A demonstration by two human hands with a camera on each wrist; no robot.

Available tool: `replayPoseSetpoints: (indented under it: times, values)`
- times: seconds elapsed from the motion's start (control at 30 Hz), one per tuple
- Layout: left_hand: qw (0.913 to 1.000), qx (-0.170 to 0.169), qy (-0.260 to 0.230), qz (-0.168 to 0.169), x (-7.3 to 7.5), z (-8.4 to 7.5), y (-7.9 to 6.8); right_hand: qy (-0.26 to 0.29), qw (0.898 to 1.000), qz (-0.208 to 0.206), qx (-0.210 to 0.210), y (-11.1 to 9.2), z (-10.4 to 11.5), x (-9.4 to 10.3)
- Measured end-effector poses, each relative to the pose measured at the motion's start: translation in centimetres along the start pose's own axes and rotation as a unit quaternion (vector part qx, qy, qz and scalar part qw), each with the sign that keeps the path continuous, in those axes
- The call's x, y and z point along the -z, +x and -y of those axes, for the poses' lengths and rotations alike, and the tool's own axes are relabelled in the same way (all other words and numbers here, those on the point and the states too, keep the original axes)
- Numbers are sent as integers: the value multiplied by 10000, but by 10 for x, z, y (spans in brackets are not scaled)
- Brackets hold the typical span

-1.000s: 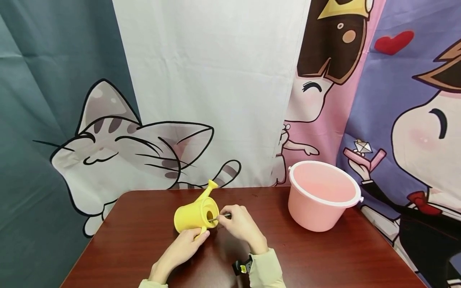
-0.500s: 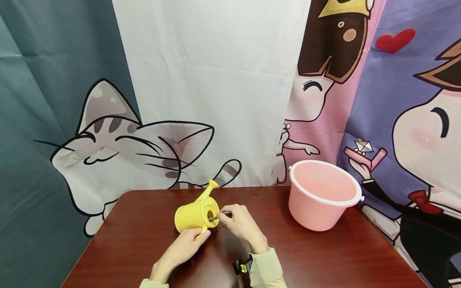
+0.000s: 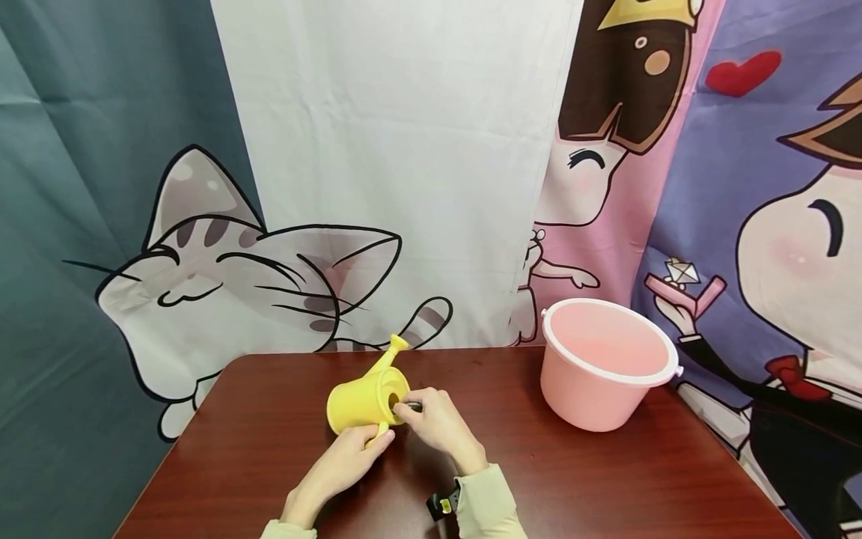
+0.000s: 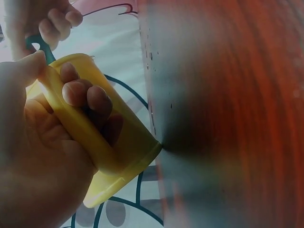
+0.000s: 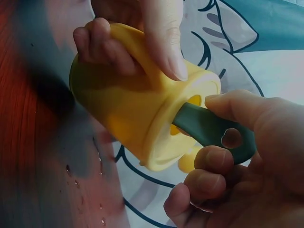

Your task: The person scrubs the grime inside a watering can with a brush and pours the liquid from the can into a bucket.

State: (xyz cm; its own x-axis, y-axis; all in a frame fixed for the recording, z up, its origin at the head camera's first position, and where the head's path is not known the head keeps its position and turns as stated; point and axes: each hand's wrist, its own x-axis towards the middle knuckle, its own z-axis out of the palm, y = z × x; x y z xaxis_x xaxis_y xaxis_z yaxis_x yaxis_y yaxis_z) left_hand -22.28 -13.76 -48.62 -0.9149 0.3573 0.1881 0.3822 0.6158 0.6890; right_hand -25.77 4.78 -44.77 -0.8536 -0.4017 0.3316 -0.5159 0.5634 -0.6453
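A yellow watering can (image 3: 353,404) is held tilted on its side above the table, its opening turned to the right and its spout (image 3: 385,358) pointing up and away. My left hand (image 3: 345,463) grips the can's handle, with fingers curled through it in the left wrist view. My right hand (image 3: 441,428) pinches a dark green handle with a hole (image 5: 202,124) between thumb and fingers. The far end of that green-handled tool is inside the can's opening, hidden, so its kind does not show.
A pink bucket (image 3: 586,397) with a white rim stands at the table's back right. The dark red wooden table (image 3: 222,449) has small droplets on it in the right wrist view. A cartoon-printed curtain (image 3: 404,150) hangs directly behind the table.
My right hand has moved left, closer to the can, and the green-handled tool has gone further into the opening. The left hand and the can have stayed almost still.
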Motion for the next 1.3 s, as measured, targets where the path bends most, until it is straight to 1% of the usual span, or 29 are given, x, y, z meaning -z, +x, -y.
replayPoseSetpoints:
  times: [0.17,0.23,0.4,0.5,0.73,0.97,1.13,1.3]
  values:
    - [9999,-97,36,-8,0,0,1,-11,9999,119,-79,1,-1,1]
    - [10000,-83,15,-9,0,1,2,-1,9998,168,-94,1,0,3]
    - [9999,-18,-142,72,-2,1,2,144,9993,206,-283,-1,3,9]
    - [9998,-3,-198,103,-3,1,2,208,9990,161,-368,-2,4,13]
    - [9999,-24,-124,65,-3,2,2,410,9979,-51,-506,-3,8,20]
    - [9998,52,-113,132,-2,2,3,490,9962,-311,-649,-4,7,28]
    - [9992,220,-189,265,-4,5,1,619,9949,-294,-736,-6,7,27]
    - [9993,178,-243,199,-4,4,1,758,9933,-310,-813,-5,5,23]
